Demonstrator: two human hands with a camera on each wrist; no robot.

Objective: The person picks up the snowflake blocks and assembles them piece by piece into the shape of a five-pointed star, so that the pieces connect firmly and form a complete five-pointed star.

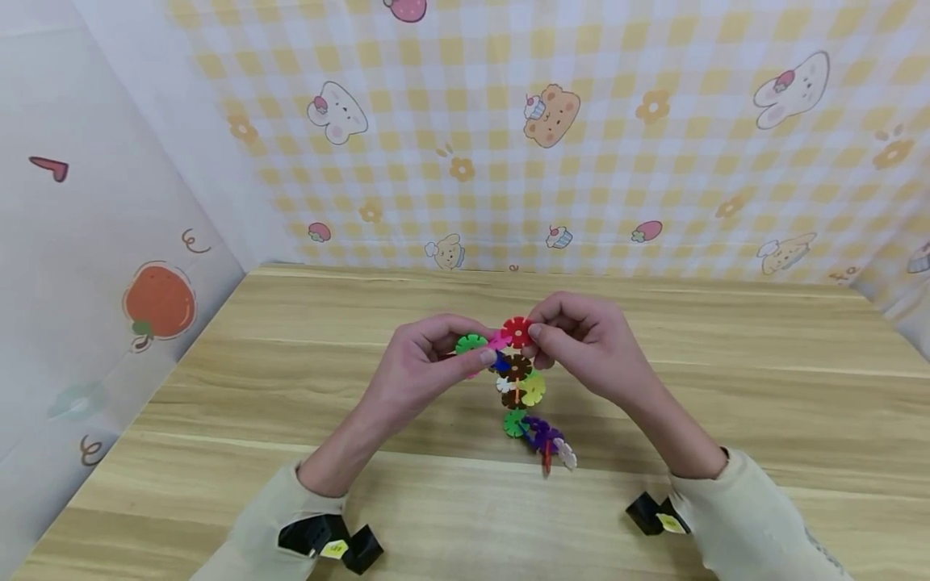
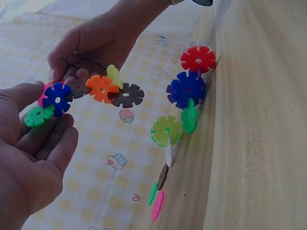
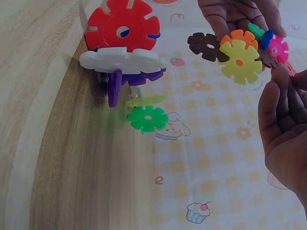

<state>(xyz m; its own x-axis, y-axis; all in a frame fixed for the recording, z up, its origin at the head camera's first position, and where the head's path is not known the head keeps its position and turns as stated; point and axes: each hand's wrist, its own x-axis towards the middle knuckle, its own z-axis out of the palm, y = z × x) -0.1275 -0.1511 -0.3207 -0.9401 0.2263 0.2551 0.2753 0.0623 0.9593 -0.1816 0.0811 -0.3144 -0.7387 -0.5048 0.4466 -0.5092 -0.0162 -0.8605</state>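
Observation:
My left hand (image 1: 425, 359) pinches a string of interlocking snowflake discs between thumb and fingers, near a green disc (image 2: 39, 116), a blue disc (image 2: 57, 99) and a pink disc (image 3: 277, 49). From there the string runs through brown, orange (image 2: 102, 88) and yellow (image 3: 241, 62) discs to a dark brown disc (image 2: 127, 96) at its free end. Opposite, my right hand (image 1: 592, 343) pinches a red disc (image 1: 517, 332) by its edge, and that disc overlaps the pink one in the head view.
A second group of joined discs stands on the wooden table (image 1: 465, 504) below the hands, with a purple disc (image 2: 187, 90), a red disc (image 2: 198, 60), a white disc (image 3: 122, 60) and a green disc (image 3: 147, 118). Behind the table hangs a yellow checked cloth (image 1: 465, 121).

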